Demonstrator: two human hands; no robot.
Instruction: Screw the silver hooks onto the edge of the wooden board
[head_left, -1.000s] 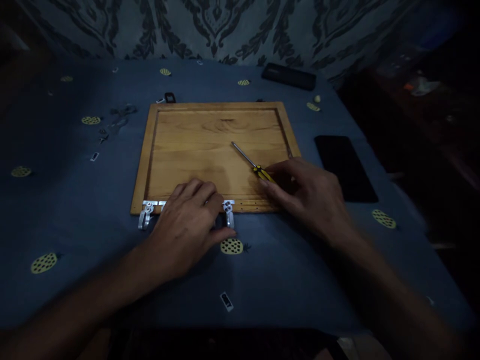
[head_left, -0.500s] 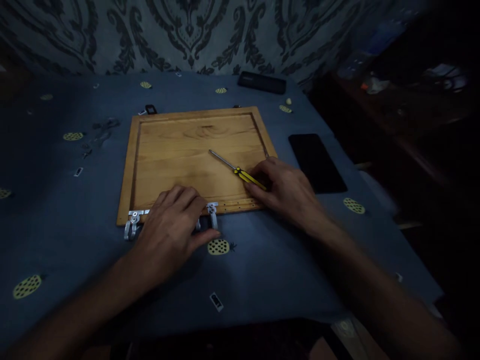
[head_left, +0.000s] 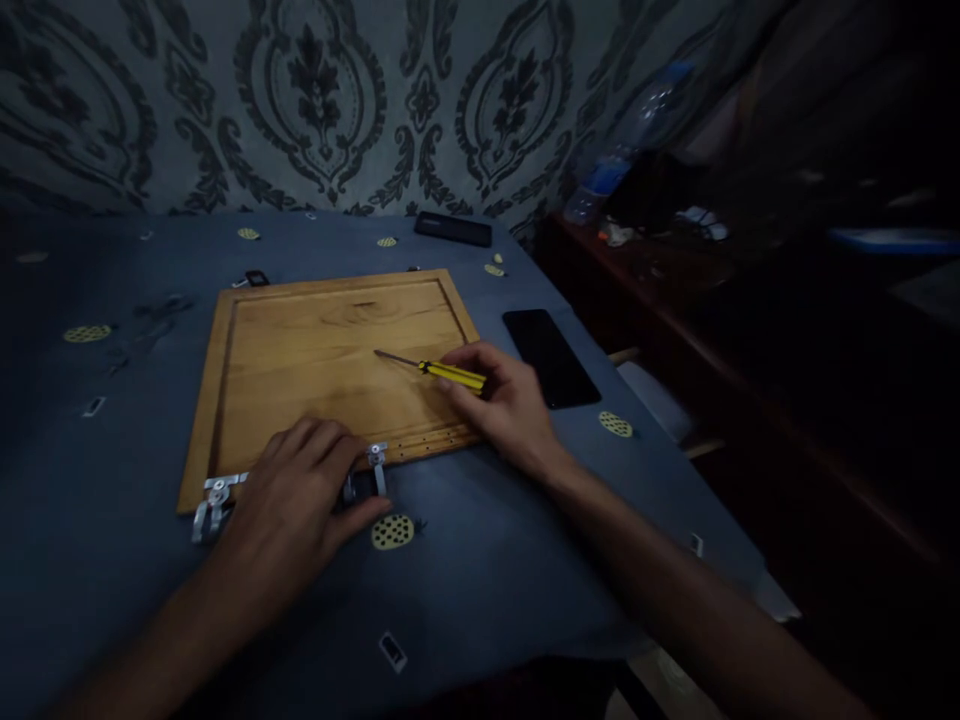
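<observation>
A framed wooden board [head_left: 300, 360] lies flat with small holes along its near edge. Silvery metal fittings [head_left: 218, 493] with looped parts sit on that edge at its left and middle. My left hand [head_left: 292, 490] covers the part between them, fingers curled over the edge and thumb near the middle fitting; what lies under the palm is hidden. Above the board's right side, my right hand [head_left: 506, 405] holds a screwdriver [head_left: 454, 376] by its yellow-and-black handle. Its thin shaft points left across the board, and the tip looks clear of the fittings.
A black phone [head_left: 551, 355] lies right of the board, with a dark oblong case [head_left: 453, 229] farther back. Blurred small metal parts [head_left: 154, 320] lie to the left. A plastic bottle [head_left: 611, 170] stands on a reddish-brown surface [head_left: 675, 300] at the right.
The view has swung right and up, so the board appears lower and farther left. The screwdriver now points more levelly, and my right fingers close farther round its handle. My left hand stays put.
</observation>
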